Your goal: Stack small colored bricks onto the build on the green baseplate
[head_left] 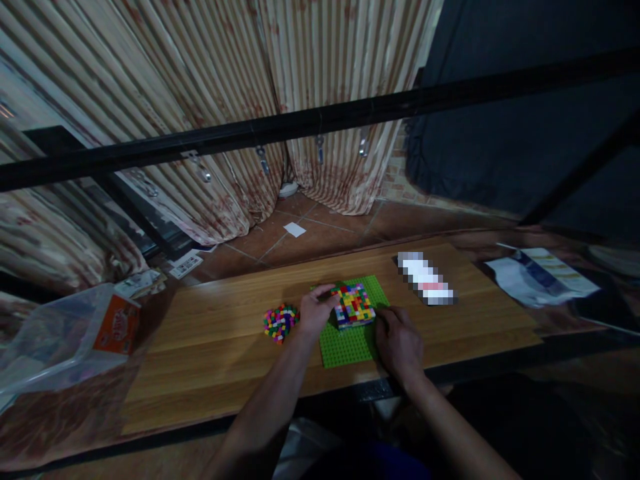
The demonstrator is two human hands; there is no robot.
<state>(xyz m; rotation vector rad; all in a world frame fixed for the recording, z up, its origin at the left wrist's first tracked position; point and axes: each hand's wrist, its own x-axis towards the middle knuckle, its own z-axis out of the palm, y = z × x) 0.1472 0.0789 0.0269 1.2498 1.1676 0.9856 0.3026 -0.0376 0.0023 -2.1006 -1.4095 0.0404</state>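
A low block of multicoloured toy bricks (pixel 354 305) stands on a green studded baseplate (pixel 345 350). At the block's left side is my left hand (pixel 316 312), its fingers stretched out and the thumb a little apart from them, the tips at or very near the bricks. My right hand (pixel 400 341) rests by the right edge of the baseplate with its fingers curled in, close to the block's right side. Whatever those curled fingers hold, if anything, is hidden. Left of my left hand lies a loose pile of small coloured bricks (pixel 281 323).
The wooden table (pixel 210 347) carries a blurred white item (pixel 426 279) at its back right. A clear plastic bin (pixel 60 340) with an orange label sits on the left, and a white and blue packet (pixel 543 275) on the right. A black bar (pixel 300 123) crosses beyond the table.
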